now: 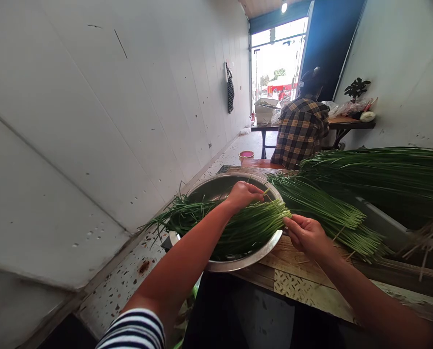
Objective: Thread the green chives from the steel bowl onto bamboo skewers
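Observation:
A wide steel bowl [216,186] sits on the edge of a wooden table [303,281], with a bunch of green chives [245,225] laid across it. My left hand [243,194] rests on top of that bunch, fingers curled, pinching a thin stalk. My right hand [305,233] is at the cut ends of the bunch by the bowl's right rim, fingers partly curled against the stalk ends. A second pile of chives [329,213] lies on the table just right of my right hand.
A large heap of long chives [383,169] fills the right side. A person in a plaid shirt [301,131] sits ahead, back turned, at a table [347,121] with bags and a plant. A pink bowl [246,155] stands on the floor. A white wall runs along the left.

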A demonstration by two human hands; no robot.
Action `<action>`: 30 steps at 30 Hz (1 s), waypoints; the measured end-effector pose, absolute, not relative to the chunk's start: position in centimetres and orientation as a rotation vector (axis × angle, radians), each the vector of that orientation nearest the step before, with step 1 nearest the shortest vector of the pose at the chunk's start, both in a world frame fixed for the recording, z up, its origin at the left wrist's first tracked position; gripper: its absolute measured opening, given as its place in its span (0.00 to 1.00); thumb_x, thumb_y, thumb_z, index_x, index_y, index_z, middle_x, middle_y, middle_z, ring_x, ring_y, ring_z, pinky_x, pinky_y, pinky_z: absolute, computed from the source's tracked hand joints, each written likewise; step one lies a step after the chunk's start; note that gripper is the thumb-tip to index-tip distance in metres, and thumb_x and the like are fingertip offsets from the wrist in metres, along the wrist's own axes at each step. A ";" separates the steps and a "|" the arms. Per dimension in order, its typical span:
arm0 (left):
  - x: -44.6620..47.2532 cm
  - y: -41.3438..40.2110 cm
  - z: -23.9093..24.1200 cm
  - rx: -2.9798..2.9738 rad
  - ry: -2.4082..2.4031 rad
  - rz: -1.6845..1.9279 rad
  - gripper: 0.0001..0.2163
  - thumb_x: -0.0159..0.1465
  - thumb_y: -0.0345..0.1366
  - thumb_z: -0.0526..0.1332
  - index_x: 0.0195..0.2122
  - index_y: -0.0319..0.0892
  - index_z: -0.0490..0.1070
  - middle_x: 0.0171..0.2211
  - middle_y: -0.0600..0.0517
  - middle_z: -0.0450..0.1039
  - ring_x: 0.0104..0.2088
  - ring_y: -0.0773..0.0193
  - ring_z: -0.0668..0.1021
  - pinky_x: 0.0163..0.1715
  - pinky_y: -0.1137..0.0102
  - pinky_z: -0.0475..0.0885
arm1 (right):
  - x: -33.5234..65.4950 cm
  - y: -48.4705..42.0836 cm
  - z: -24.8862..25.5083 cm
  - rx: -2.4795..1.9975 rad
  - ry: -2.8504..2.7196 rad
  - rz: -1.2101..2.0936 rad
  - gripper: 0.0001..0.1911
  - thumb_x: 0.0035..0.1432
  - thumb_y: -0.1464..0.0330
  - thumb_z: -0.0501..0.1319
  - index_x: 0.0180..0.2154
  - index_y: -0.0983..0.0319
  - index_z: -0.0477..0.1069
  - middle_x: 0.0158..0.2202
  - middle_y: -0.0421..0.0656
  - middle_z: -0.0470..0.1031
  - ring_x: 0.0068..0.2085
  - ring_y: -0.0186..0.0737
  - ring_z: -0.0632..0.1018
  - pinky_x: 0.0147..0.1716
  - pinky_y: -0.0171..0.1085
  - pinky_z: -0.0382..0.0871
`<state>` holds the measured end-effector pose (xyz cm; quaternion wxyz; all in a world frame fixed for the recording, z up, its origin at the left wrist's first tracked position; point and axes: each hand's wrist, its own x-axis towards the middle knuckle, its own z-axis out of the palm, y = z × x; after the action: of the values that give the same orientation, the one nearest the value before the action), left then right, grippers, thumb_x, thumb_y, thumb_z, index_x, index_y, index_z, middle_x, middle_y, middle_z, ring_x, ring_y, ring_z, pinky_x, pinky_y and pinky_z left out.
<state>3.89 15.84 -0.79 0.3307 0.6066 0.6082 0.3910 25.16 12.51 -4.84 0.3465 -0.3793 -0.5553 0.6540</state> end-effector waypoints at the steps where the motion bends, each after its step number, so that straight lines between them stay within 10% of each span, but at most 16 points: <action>1: 3.9 15.9 -0.8 1.583 1.590 1.028 0.12 0.49 0.35 0.68 0.34 0.37 0.80 0.29 0.48 0.80 0.33 0.62 0.78 0.42 0.67 0.73 | 25.2 12.5 -4.9 -0.977 -1.446 1.696 0.22 0.48 0.49 0.64 0.27 0.62 0.66 0.12 0.29 0.51 0.14 0.23 0.50 0.12 0.28 0.40; 30: 2.4 14.8 0.4 1.421 1.472 0.933 0.14 0.50 0.44 0.68 0.31 0.37 0.80 0.29 0.48 0.78 0.29 0.66 0.75 0.35 0.71 0.70 | 25.1 11.9 -5.3 -0.907 -1.748 1.289 0.21 0.56 0.53 0.58 0.22 0.62 0.61 0.17 0.33 0.51 0.19 0.27 0.54 0.17 0.31 0.46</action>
<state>2.42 14.78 0.37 0.4318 0.5699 0.5905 0.3743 25.13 11.91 -5.34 0.3838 -0.3558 -0.6858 0.5058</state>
